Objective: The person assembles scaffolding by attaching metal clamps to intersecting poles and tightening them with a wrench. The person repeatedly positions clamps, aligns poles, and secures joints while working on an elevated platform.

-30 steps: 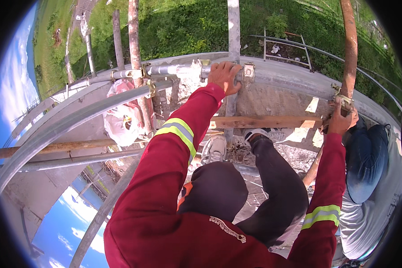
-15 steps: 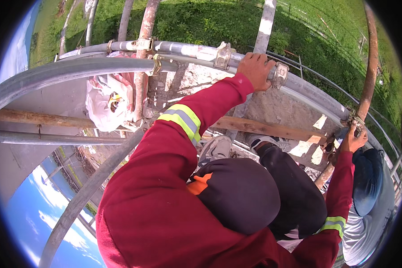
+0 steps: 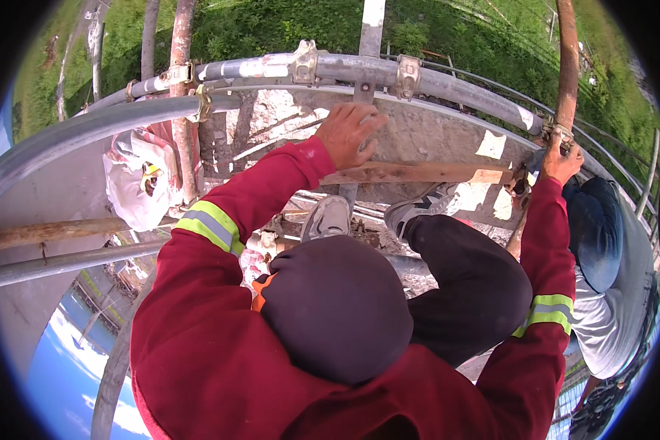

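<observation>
My left hand hangs in the air below the grey horizontal scaffold pipe, its fingers loosely bent and apart, holding nothing. A wooden beam runs just beneath it. At the right, my right hand is closed on a scaffold clamp, where the rusty upright pipe meets the horizontal one; my fingers partly hide the clamp. Two more clamps, a left one and a right one, sit on the horizontal pipe ahead of my left hand.
Close to my right arm is a person in a dark blue cap and grey shirt. A whitish sack hangs by a rusty upright at the left. Another grey pipe crosses the left side. Grass lies below, beyond the pipes.
My left hand has let go of the horizontal pipe and drawn back toward me. My right hand stays at the clamp. The view has shifted, so the scaffold sits farther left.
</observation>
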The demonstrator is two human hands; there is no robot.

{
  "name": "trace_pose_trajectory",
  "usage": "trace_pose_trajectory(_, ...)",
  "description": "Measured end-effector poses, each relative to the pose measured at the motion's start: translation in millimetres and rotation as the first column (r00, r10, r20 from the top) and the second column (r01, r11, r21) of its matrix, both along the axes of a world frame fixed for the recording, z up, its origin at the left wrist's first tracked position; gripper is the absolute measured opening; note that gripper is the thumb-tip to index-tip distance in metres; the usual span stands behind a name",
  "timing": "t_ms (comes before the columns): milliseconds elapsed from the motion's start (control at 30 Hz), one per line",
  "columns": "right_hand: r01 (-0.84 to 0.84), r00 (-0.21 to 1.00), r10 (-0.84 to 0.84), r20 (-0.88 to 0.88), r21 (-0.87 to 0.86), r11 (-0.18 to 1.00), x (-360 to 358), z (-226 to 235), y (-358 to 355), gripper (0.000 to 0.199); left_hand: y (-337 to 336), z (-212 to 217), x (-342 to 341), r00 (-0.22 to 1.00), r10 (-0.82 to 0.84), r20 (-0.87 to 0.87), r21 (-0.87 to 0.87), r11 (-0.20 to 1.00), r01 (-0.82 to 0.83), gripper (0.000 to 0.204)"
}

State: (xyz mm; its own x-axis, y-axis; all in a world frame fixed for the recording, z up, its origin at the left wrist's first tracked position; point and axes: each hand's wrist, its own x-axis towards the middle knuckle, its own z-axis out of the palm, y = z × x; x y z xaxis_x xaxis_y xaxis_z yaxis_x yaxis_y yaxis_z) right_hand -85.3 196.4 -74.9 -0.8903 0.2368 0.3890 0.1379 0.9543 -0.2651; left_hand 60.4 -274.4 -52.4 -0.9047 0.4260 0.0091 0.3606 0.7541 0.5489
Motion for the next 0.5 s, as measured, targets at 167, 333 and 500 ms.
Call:
trace_pose_trajectory(167, 0.070, 0.995, -0.069, 0.078, -0.011, 0.997, -5.5, -6.6, 9.1, 0.056, -3.6, -35.4, 91.0, 0.907, 0.064, 0.416, -0.350, 0.932, 0.095, 0.079)
trace_pose_trajectory(333, 0.073, 0.985, -0.086, 0.147, 0.091, 0.993, -8.8, -4.9, 8.4, 0.072, 15.1, -73.1, 87.9, 0.799, 0.143, 0.585, -0.407, 0.903, 0.136, 0.086)
trace_pose_trajectory(500, 0.187, 0.969, -0.192, 0.156, 0.046, 0.981, -8.9, -0.3, -1.5, 0.076, 13.4, -60.2, 85.8, 0.699, 0.107, 0.707, -0.288, 0.947, 0.146, 0.074)
